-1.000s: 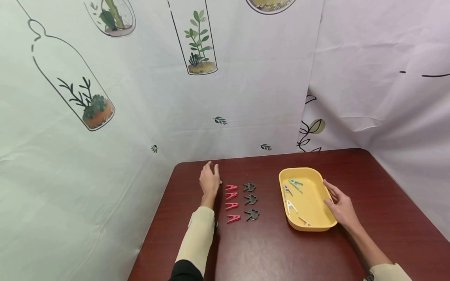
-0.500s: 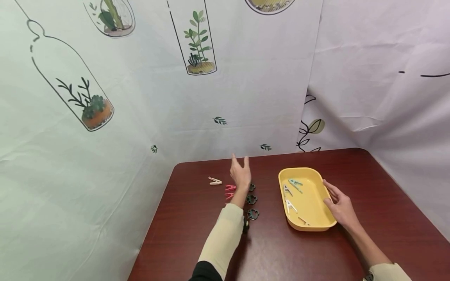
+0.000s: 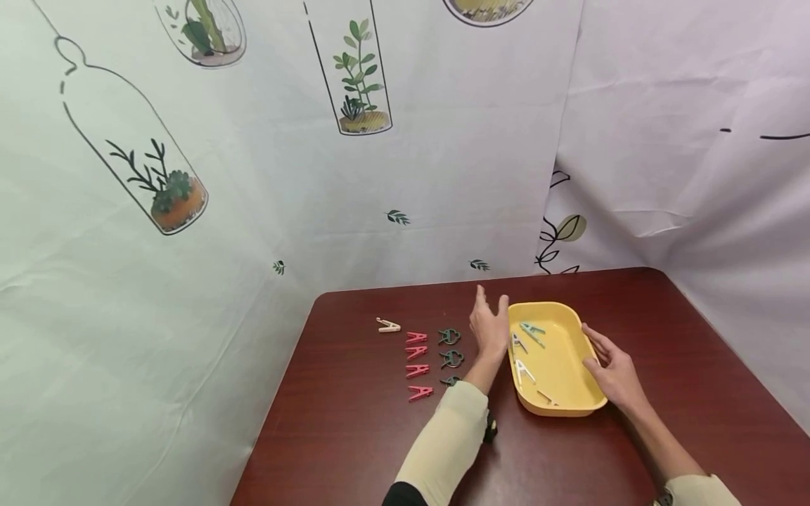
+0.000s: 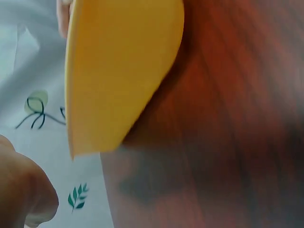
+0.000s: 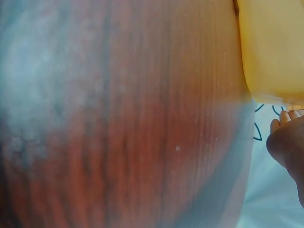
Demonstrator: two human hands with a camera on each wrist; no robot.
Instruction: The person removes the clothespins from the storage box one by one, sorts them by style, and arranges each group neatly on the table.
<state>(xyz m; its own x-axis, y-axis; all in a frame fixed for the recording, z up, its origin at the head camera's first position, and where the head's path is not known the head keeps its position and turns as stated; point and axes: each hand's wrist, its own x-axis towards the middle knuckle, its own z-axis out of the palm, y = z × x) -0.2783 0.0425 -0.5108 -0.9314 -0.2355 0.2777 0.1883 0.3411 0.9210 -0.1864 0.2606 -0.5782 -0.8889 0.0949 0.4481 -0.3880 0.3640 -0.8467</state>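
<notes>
My left hand (image 3: 490, 329) is at the left rim of a yellow plastic tray (image 3: 565, 351), fingers extended and thumb apart, with nothing held in it. In the left wrist view the same hand (image 4: 23, 185) shows at the lower left, beside the tray's outer wall (image 4: 123, 71). At the tray's right rim my right hand (image 3: 610, 369) holds on, thumb over the edge and fingers along the outside. Inside the tray lie a teal clothespin (image 3: 532, 330), a grey-white clothespin (image 3: 517, 343), a white clothespin (image 3: 523, 372) and a small pale clothespin (image 3: 548, 399).
Several red clothespins (image 3: 417, 370) form a column left of the tray. Beside them is a column of three dark green clips (image 3: 451, 358), the nearest partly covered by my left sleeve. A cream clothespin (image 3: 388, 325) lies farther left. A printed curtain (image 3: 316, 211) hangs behind the table (image 3: 342, 407).
My left hand has swept rightward from beside the cream clothespin, across the red clothespins and green clips, to the tray's left rim. The right hand and tray have stayed in place.
</notes>
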